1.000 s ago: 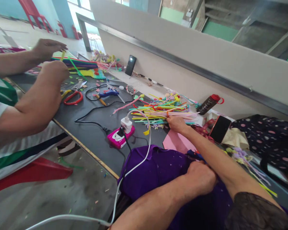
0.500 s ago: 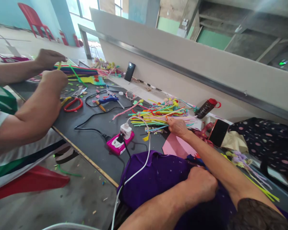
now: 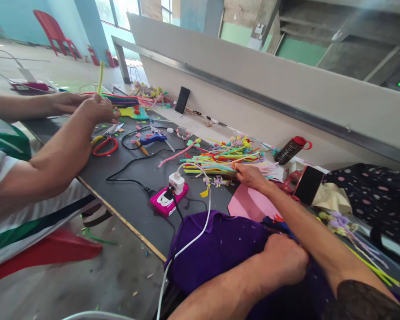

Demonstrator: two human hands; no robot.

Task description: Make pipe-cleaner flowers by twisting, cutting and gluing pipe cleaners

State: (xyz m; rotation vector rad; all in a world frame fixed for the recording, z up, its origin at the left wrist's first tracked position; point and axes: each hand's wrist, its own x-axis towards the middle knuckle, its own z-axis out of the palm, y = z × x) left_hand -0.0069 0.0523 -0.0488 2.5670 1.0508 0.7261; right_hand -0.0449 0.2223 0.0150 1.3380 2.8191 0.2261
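Note:
My right hand [image 3: 250, 176] stretches out to a pile of colourful pipe cleaners [image 3: 216, 159], its fingers pinched at the near right end of the pile around the pipe cleaner ends. Closer in, my left hand [image 3: 286, 258] is curled into a fist above purple cloth [image 3: 216, 249]. Its fingers are turned away, so whatever it may hold is hidden. A pink sheet [image 3: 251, 203] lies below my right wrist. Left of the pile, a pink pipe cleaner stem [image 3: 176, 154] with a yellow and green tip lies on the dark table [image 3: 133, 200].
A pink power strip [image 3: 163, 205] with a white charger and cables sits near the table edge. A blue glue gun [image 3: 152, 138] and red-handled scissors [image 3: 106, 146] lie farther left. A co-worker's hands [image 3: 98, 109] hold a yellow-green stem. A bottle [image 3: 289, 151] and phone [image 3: 308, 184] stand right.
My right hand stays at the pile, and a light-blue pipe cleaner near it has shifted up. My left fist is nearly unmoved. The co-worker's hands have come lower and to the right.

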